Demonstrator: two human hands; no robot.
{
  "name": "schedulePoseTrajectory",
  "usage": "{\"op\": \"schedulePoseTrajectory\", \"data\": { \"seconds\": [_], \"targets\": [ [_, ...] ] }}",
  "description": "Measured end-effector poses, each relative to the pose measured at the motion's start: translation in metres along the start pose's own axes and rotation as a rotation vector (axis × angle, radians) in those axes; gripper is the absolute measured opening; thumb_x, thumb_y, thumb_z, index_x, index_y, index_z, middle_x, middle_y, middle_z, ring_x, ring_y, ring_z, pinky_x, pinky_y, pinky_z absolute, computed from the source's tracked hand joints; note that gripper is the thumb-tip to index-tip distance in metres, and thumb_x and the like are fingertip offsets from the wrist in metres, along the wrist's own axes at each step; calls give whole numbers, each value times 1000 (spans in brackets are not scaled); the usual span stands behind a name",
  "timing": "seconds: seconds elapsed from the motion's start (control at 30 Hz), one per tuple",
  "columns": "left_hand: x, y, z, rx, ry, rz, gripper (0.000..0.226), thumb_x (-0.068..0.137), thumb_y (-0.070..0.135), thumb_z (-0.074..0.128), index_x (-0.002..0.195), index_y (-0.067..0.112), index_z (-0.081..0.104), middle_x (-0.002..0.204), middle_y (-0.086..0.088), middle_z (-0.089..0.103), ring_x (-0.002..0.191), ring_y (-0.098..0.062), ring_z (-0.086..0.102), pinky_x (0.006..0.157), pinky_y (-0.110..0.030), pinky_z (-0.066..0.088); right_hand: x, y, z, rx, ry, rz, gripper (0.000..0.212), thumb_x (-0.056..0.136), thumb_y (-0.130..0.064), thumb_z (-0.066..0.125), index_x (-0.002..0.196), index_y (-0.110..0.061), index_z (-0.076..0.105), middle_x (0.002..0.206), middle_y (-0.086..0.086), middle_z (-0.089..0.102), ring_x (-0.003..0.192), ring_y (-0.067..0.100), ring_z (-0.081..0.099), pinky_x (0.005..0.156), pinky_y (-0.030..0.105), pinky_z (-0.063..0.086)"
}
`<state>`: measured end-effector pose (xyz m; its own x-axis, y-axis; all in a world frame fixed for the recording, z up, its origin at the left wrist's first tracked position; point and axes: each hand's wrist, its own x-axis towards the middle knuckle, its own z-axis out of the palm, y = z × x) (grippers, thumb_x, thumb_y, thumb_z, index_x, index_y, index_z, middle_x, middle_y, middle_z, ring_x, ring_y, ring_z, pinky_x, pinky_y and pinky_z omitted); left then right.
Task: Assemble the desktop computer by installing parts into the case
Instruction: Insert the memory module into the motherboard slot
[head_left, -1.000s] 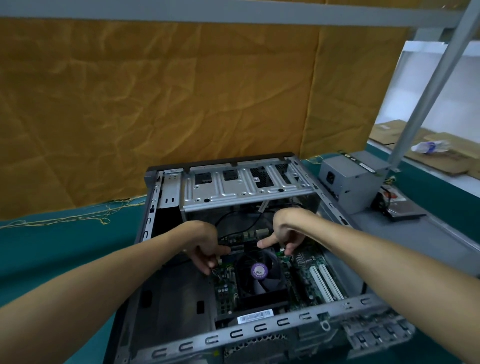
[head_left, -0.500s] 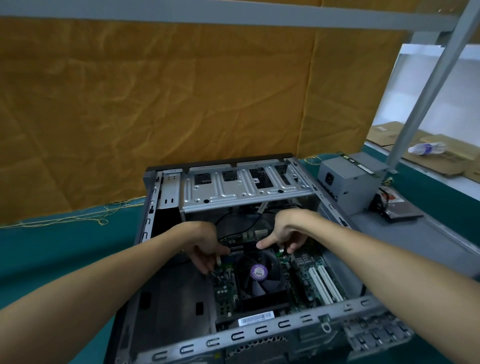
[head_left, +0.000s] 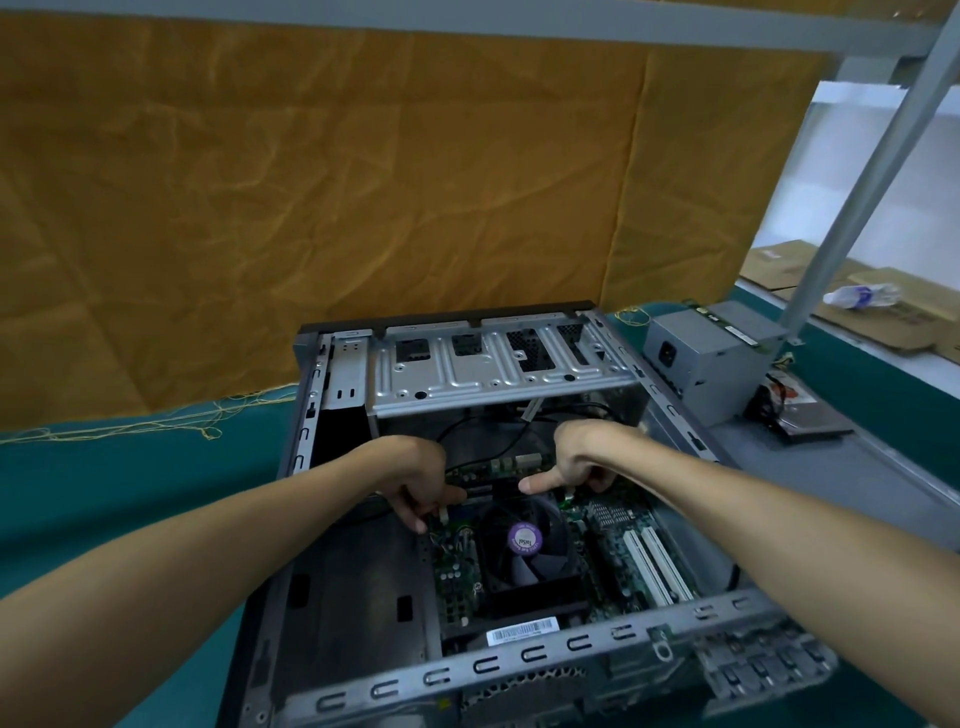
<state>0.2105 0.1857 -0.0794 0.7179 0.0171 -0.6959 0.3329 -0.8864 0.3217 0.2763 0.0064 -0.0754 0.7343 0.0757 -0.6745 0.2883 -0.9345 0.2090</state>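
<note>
Hardly anything shifts between the earlier views and now: both hands stay planted over the same dark strip at the far edge of the CPU fan (head_left: 522, 540), with only a slight settling of the view. Left hand (head_left: 415, 480) has fingers curled down, thumb lying along the left end of what looks like a RAM module (head_left: 483, 491); right hand (head_left: 576, 462) mirrors it, thumb extended inward onto the right end, other fingers folded. Whether the fingers grip the stick or merely press on it, I cannot tell; the module is mostly hidden under the thumbs. It sits between the two hands, on the motherboard (head_left: 608, 525) inside the open case (head_left: 519, 670), beneath the drive cage (head_left: 493, 374) just beyond the knuckles. Judgement: steady two-thumb pressure means the stick is being seated, and the latches probably have not yet snapped. Power supply (head_left: 701, 358) and hard drive (head_left: 810, 421) lie well to the right of the right hand, outside the case, still to be installed
</note>
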Motion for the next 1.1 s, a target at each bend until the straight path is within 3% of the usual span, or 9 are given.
{"op": "schedulePoseTrajectory", "data": {
  "seconds": [0.1, 0.17, 0.33, 0.5, 0.6, 0.73, 0.9, 1.03, 1.1],
  "targets": [
    [0, 0, -3, -48, 21, -11, 38, 106, 31, 53, 80, 3, 59, 64, -7, 57, 44, -9, 62, 63, -21, 59, -2, 0, 0, 33, 5, -18, 76, 90, -78, 43, 104, -4, 53, 76, 5, 51, 58, 21, 45, 60, 27, 41],
    [-1, 0, -2, -69, 19, -18, 45, 105, 34, 53, 71, 4, 54, 63, -7, 56, 43, -9, 62, 63, -20, 59, -3, -1, 1, 42, 20, -34, 75, 91, -76, 45, 107, -4, 54, 84, 7, 54, 58, 21, 46, 59, 27, 41],
    [-1, -1, 0, -75, 22, -42, 43, 106, 31, 53, 72, 5, 52, 65, -8, 57, 46, -11, 63, 69, -23, 60, -6, -3, -1, 21, 60, -47, 70, 92, -74, 48, 81, -5, 51, 66, 6, 51, 54, 22, 47, 53, 27, 40],
    [-1, -1, 1, -157, 11, -25, 42, 104, 33, 55, 73, 5, 54, 60, -6, 54, 49, -13, 57, 59, -25, 61, -8, -3, -2, -31, 73, -37, 74, 91, -77, 45, 65, -8, 48, 37, 4, 47, 49, 23, 46, 50, 29, 38],
    [-4, 1, 1, -185, -1, -34, 41, 101, 38, 60, 80, 2, 58, 60, -6, 55, 51, -14, 55, 51, -25, 59, -5, -3, -2, -41, 60, -37, 74, 90, -78, 45, 66, -8, 48, 50, 6, 50, 51, 24, 46, 53, 30, 38],
    [-4, 4, 3, -150, 14, -61, 42, 100, 42, 59, 95, 1, 56, 65, -7, 54, 56, -16, 57, 64, -26, 61, 0, -3, -2, -31, 81, -57, 74, 89, -78, 48, 65, -9, 49, 33, 2, 46, 47, 23, 47, 50, 29, 39],
    [-4, 13, 1, -74, -24, -158, 50, 101, 47, 53, 126, 5, 54, 70, -4, 52, 58, -10, 58, 71, -20, 56, 3, -3, -5, 10, 114, -77, 69, 88, -75, 56, 68, -9, 54, 43, 2, 53, 46, 20, 50, 48, 27, 40],
    [-6, 9, 0, -75, 28, -90, 48, 99, 47, 58, 99, -1, 60, 72, -8, 62, 60, -16, 61, 68, -26, 59, -1, 6, -6, 250, 214, -239, 49, 82, -53, 81, 105, -10, 70, 97, 3, 70, 85, 21, 67, 73, 29, 54],
    [-11, 5, -1, -8, 123, -30, 47, 98, 45, 63, 84, 0, 61, 69, -9, 66, 52, -17, 63, 62, -29, 60, -8, 6, -6, 301, 341, -405, 26, 84, -36, 83, 103, -20, 77, 100, -3, 73, 89, 15, 66, 74, 27, 52]
  ]
}}
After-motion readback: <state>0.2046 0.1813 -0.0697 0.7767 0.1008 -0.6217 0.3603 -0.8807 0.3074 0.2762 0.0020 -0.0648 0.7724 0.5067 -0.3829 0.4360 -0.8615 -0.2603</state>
